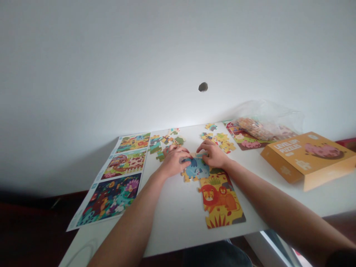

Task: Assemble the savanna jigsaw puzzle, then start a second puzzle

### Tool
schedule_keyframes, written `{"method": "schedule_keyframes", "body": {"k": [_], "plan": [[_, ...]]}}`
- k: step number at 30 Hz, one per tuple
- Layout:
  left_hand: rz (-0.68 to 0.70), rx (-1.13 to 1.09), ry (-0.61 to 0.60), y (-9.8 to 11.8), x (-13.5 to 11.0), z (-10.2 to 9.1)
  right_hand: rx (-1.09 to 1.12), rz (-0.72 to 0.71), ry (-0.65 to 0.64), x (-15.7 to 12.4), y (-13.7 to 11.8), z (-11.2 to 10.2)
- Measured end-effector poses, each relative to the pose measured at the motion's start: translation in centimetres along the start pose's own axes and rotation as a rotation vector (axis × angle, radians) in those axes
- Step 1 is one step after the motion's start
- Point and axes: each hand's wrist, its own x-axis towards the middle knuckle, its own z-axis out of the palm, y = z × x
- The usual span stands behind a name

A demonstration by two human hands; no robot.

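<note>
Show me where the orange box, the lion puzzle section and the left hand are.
orange box [308, 157], head view, on its printed lid.
lion puzzle section [219, 202], head view, on the lion's body.
left hand [174, 162], head view, on the back of the hand.

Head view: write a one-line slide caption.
Left hand and right hand rest on a part-built animal jigsaw beside an orange box.

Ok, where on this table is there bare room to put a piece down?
Bare table lies between the picture cards and the lion puzzle, under the left forearm, and between that puzzle and the orange box, crossed by the right forearm. Crowded: the back, with loose pieces and the plastic bag, and around the left hand and right hand.
</note>
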Motion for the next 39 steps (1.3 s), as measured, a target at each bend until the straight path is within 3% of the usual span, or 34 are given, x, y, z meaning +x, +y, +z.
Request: {"method": "schedule_keyframes", "body": {"k": [9, 21, 27, 39], "plan": [[0.011, 0.010, -0.009, 0.0, 0.0, 0.1, -0.022, -0.086, -0.069, -0.1, 0.0, 0.3], [0.011, 0.003, -0.032, 0.1, 0.0, -0.1, 0.002, -0.166, -0.046, -0.1, -1.7, 0.1], [-0.014, 0.001, -0.024, 0.4, 0.1, -0.4, -0.042, -0.170, -0.116, -0.1, -1.8, 0.4], [0.018, -0.005, -0.016, 0.5, 0.0, -0.4, -0.054, -0.152, -0.119, -0.2, -1.6, 0.3]]}}
